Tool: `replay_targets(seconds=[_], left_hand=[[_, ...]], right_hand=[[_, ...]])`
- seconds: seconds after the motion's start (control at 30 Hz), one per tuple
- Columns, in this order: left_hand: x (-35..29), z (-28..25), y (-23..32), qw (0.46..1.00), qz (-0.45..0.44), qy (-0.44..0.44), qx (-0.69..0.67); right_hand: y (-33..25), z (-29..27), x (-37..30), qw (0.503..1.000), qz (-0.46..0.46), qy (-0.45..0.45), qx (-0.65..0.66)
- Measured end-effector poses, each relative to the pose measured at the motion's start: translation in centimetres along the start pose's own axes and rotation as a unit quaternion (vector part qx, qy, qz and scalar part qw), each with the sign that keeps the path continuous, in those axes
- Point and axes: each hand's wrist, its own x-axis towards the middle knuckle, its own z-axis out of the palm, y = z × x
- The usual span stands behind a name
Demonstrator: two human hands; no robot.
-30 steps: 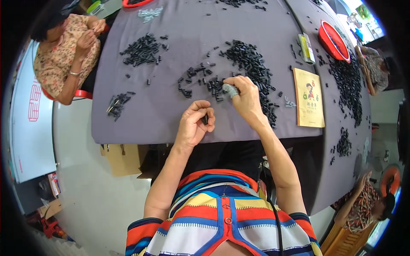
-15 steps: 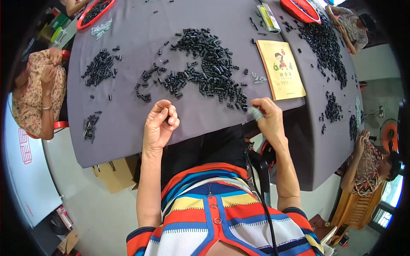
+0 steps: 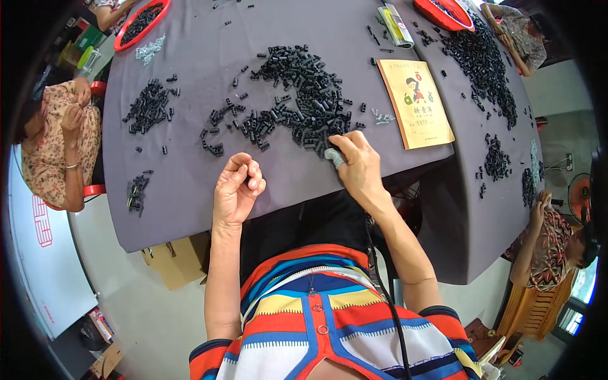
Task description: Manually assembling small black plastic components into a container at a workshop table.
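A loose heap of small black tubular parts [image 3: 316, 101] lies on the grey cloth in front of me. My right hand [image 3: 360, 166] reaches to its near edge, with a pale grey wrap [image 3: 334, 157] around one digit. Those fingertips are drawn together among the black parts, and what is between them is hidden. My left hand [image 3: 239, 193] is raised palm up near the table's front edge, left of the heap. Its thumb and fingers are curled closed around a dark spot too small to name. A smaller black cluster [image 3: 215, 149] lies beyond it.
A yellow booklet [image 3: 418, 111] lies right of the heap beside small pale pieces [image 3: 382, 117]. More black piles [image 3: 147, 107] sit leftward. Red basins [image 3: 142, 25] stand at the far corners. A person in a floral top [image 3: 60, 136] sits left; others sit at right.
My right hand has moved left from beside the heap to its near edge, fingertips now among the black parts. The left hand has barely moved.
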Motion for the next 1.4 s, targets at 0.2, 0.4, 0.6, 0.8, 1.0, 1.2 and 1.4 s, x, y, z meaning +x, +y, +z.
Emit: replay_targets(seconds=[0.2, 0.4, 0.6, 0.8, 1.0, 1.2, 1.4], left_hand=[[-0.1, 0.0, -0.1, 1.0, -0.001, 0.021, -0.012], [-0.1, 0.1, 0.2, 1.0, -0.005, 0.02, -0.012], [0.0, 0.2, 0.2, 1.0, -0.011, 0.023, -0.015], [0.0, 0.1, 0.1, 0.999, -0.015, 0.024, -0.018], [0.0, 0.2, 0.0, 0.999, -0.016, 0.022, -0.022], [-0.1, 0.2, 0.3, 0.999, -0.015, 0.021, -0.025], [-0.1, 0.2, 0.3, 0.999, -0.018, 0.019, -0.02]], right_hand=[[-0.5, 1.0, 1.7, 0.998, -0.016, 0.0, 0.066], [1.6, -2.9, 1.8, 0.992, 0.082, -0.024, -0.096], [2.0, -1.9, 3.3, 0.993, 0.083, -0.084, -0.028], [0.5, 1.1, 4.8, 0.998, 0.031, -0.048, 0.015], [-1.1, 2.0, 5.5, 0.991, 0.009, -0.055, 0.125], [1.7, -0.7, 5.3, 0.995, 0.038, 0.026, 0.083], [6.3, -2.7, 5.6, 0.99, 0.041, 0.022, -0.132]])
